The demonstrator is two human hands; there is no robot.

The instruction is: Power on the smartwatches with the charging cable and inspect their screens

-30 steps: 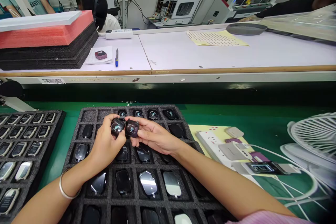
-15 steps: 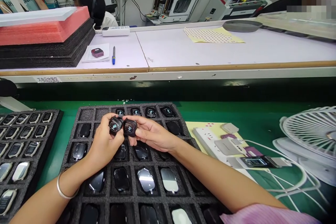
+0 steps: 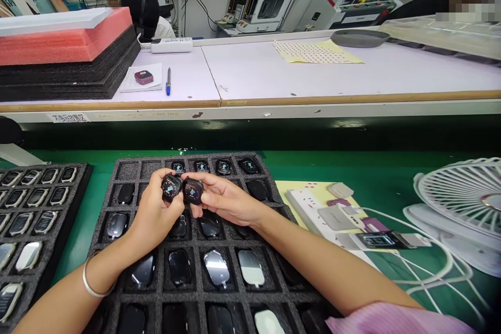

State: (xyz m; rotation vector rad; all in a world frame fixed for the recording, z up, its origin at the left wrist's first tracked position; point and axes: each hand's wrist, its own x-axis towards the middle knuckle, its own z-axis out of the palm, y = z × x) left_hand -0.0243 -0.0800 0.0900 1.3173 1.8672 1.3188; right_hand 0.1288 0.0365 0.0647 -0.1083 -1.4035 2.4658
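Note:
My left hand is closed on a small dark watch body with its lit screen facing up. My right hand grips a second watch body, purple-cased, right beside the first so the two nearly touch. Both hands hover over a black foam tray whose pockets hold several watch bodies, some with lit screens in the far row, others dark or silvery nearer me.
A second foam tray of watch bodies lies to the left. At the right are a white power strip with chargers, cables and a white fan. Behind, a white bench carries stacked foam, a pen and a yellow sheet.
The hands and both watch bodies stay together in the same grip; only the view has shifted slightly.

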